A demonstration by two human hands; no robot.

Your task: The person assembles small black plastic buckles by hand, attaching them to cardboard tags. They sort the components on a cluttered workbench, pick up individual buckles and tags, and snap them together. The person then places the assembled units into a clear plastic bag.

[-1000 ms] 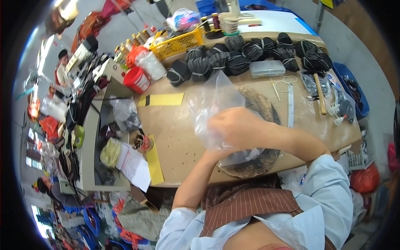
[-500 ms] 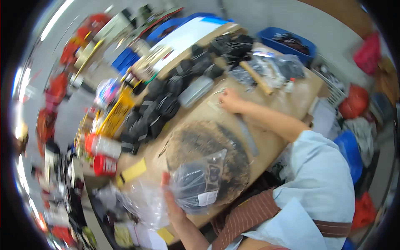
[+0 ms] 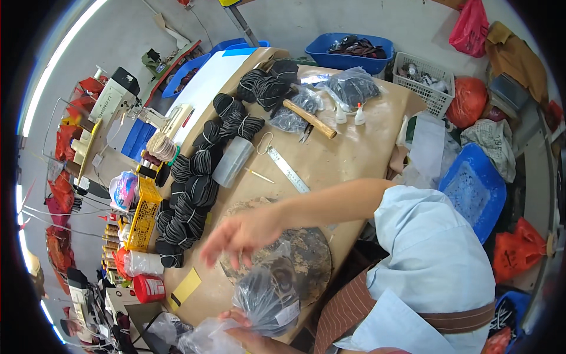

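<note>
My left hand (image 3: 239, 321) is closed on the gathered end of a clear plastic bag (image 3: 265, 289) with a dark item and a white label inside. The bag lies over the near part of a worn round block (image 3: 315, 259), its top scuffed brown and black. Above the bag and block, my right hand (image 3: 244, 233) reaches across, fingers spread and a little blurred, holding nothing. Beyond the right forearm lie a metal ruler (image 3: 288, 169), a thin pale stick (image 3: 260, 176) and a loop of cord (image 3: 264, 143).
Black cord bundles (image 3: 194, 194) line the table's left side beside a clear plastic box (image 3: 232, 162). Farther back are a wooden-handled hammer (image 3: 312, 120), two small bottles (image 3: 359, 115) and bagged dark items (image 3: 352, 85). A red tub (image 3: 148, 288) stands near left.
My right hand has come from beside the ruler toward me and left, over the block, its fingers spreading. My left hand still holds the bag. The view has shifted.
</note>
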